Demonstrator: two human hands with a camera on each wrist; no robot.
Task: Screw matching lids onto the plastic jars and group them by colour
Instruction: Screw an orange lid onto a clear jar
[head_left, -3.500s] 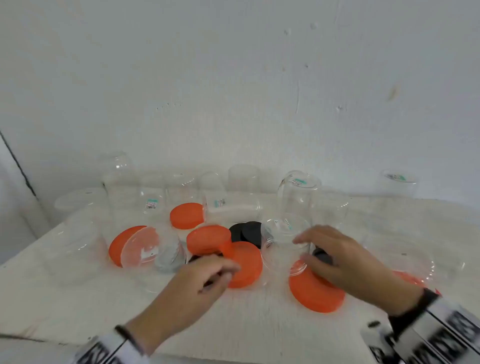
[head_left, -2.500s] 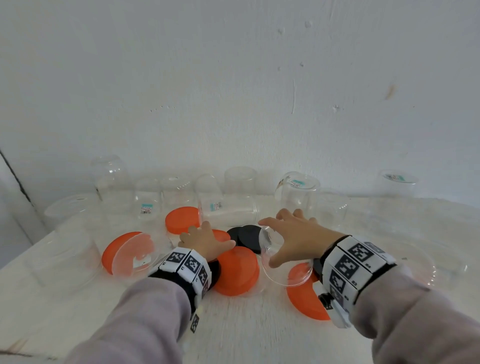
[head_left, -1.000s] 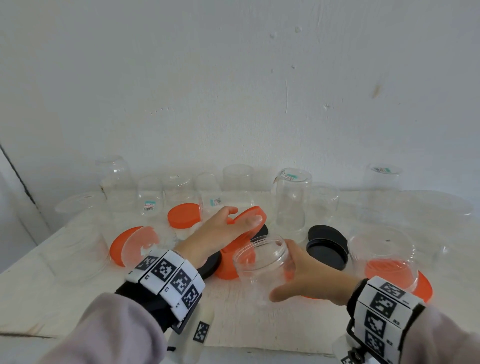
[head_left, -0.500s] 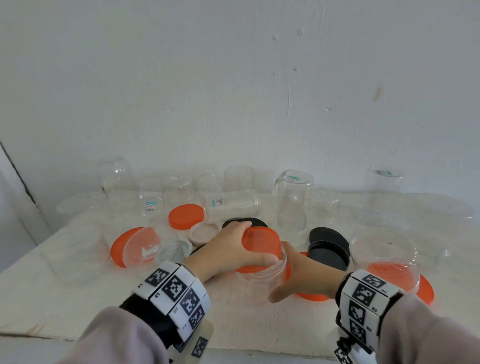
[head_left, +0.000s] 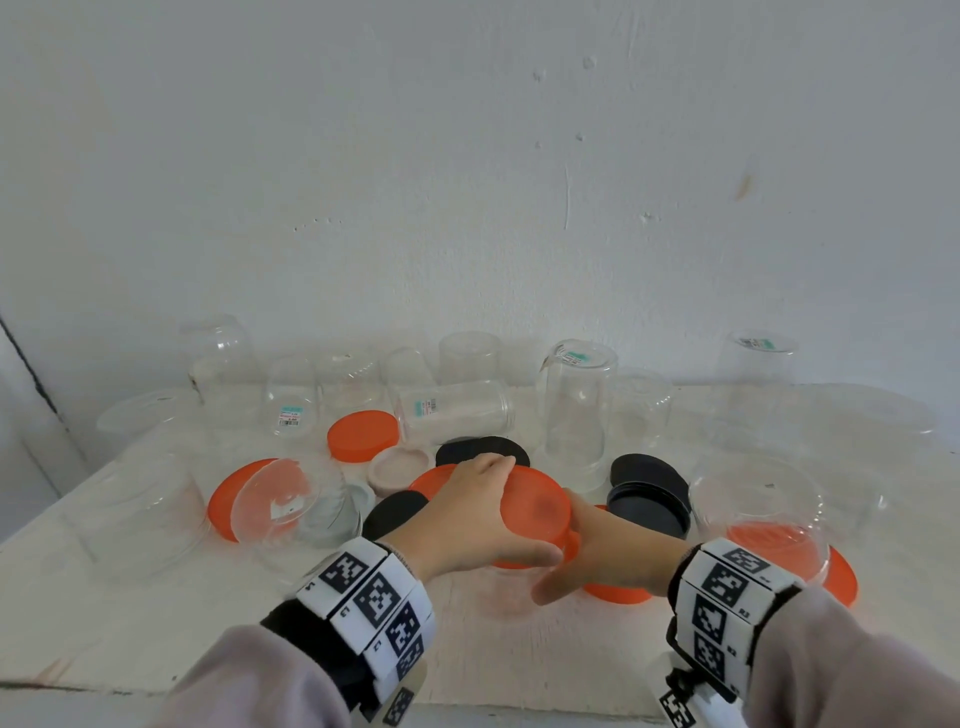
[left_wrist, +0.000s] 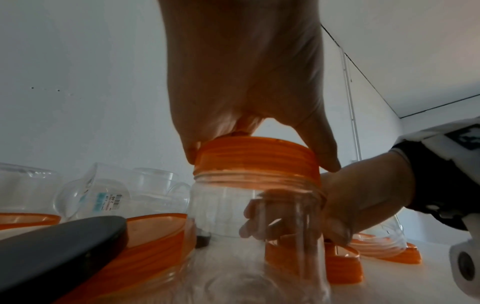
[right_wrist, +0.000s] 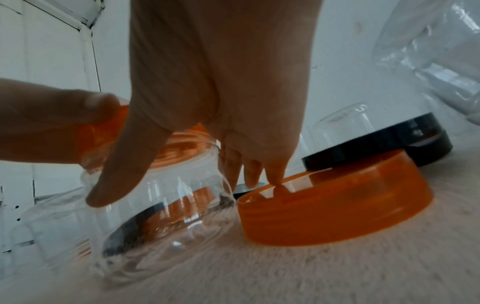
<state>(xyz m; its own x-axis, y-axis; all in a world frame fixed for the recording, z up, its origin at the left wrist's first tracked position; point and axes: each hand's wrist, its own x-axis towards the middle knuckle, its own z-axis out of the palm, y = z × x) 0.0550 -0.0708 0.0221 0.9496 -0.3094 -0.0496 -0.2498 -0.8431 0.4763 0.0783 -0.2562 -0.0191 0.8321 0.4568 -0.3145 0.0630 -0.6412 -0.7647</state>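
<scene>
At the middle of the white table (head_left: 130, 639), our left hand (head_left: 467, 519) grips the orange lid (head_left: 535, 506) from above, thumb and fingers curled down over its rim. In the left wrist view, the lid sits on the threaded neck of the clear jar (left_wrist: 249, 226), whose upper threads show below the lid's edge. Our right hand (head_left: 597, 551) wraps the jar's body, thumb on the near wall and fingers around the far side. The jar stands upright on the table. Just to its right lies a second orange lid (right_wrist: 335, 207), open side up, our fingertips touching its rim. Two black lids (head_left: 649, 499) lie stacked behind it. Further clear jars (head_left: 576, 405), most of them upside down, stand along the wall (head_left: 467, 156).
</scene>
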